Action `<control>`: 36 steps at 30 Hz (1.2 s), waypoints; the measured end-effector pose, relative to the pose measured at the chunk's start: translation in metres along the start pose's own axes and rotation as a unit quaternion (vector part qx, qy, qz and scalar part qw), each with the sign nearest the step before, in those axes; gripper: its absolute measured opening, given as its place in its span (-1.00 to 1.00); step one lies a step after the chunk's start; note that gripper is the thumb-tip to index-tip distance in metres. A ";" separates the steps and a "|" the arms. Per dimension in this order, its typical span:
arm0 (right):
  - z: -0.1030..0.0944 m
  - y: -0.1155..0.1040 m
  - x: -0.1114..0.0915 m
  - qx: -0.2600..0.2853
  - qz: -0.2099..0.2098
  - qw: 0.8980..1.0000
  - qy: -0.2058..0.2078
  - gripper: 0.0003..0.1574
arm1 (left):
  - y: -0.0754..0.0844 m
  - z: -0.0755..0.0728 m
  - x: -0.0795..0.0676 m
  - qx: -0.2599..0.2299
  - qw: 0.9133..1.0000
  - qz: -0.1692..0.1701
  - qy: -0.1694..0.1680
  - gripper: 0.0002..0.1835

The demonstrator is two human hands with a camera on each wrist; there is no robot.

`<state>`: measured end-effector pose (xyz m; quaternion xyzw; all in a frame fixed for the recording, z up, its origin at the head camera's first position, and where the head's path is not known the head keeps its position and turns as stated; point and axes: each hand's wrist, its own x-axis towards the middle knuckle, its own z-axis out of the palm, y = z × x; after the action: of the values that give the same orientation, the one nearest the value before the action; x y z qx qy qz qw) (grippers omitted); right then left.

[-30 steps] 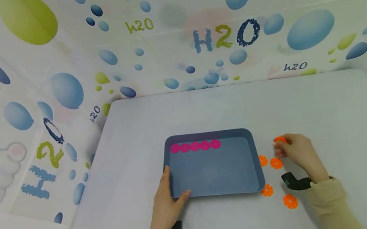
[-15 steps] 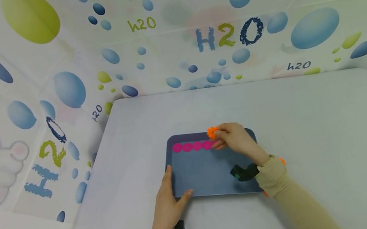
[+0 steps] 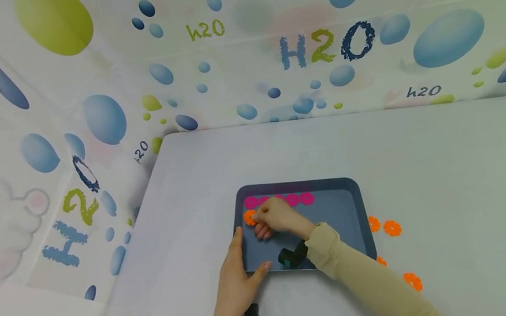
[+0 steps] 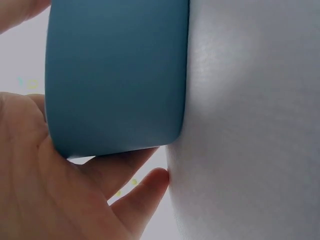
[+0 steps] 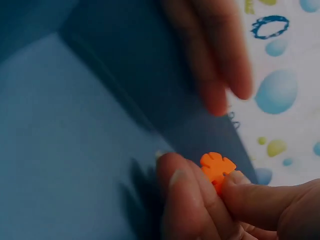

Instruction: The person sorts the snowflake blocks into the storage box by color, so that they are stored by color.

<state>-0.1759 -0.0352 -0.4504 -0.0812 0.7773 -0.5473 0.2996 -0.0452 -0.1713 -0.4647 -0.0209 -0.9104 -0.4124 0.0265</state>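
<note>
A grey-blue rectangular tray (image 3: 340, 221) lies on the white table. At its front left corner my left hand (image 3: 234, 288) holds it, thumb on the front edge and fingers along the left side; the left wrist view shows the fingers against the tray's outer wall (image 4: 117, 80). Inside the tray, near the left wall, my right hand (image 3: 275, 216) pinches an orange flower-shaped disc (image 5: 215, 167) between thumb and fingers. Several pink flower-shaped discs (image 3: 307, 198) form a row along the far wall, some partly hidden behind the right hand.
Several orange discs (image 3: 392, 228) lie on the table to the right of the tray, some partly hidden by its edge. A white backdrop (image 3: 254, 22) with blue and green drops stands behind the table and along its left side.
From the right of the tray, my right hand has carried the orange disc leftward over the tray, to just below the leftmost pink disc. The left hand has stayed at the tray's corner.
</note>
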 end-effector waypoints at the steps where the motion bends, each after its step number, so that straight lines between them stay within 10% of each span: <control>1: 0.002 0.002 0.001 -0.003 0.003 1.000 0.000 -0.70 | 0.000 0.000 0.000 0.001 1.000 0.001 -0.001 -0.02; 21: 0.002 -0.001 0.001 -0.024 0.039 0.999 0.018 -0.52 | 0.005 0.004 0.000 -0.009 1.000 0.016 0.001 -0.04; 28: -0.035 -0.007 -0.034 0.011 -0.067 0.996 0.050 -0.48 | 0.003 0.005 -0.001 -0.002 1.000 0.009 0.002 -0.03; 36: -0.099 0.011 -0.077 0.034 -0.180 0.968 0.171 -0.59 | 0.004 0.000 -0.001 -0.002 1.000 -0.006 -0.009 -0.02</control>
<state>-0.1664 0.0830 -0.4099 -0.1150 0.7703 -0.6242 0.0614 -0.0441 -0.1684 -0.4617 -0.0192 -0.9099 -0.4141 0.0162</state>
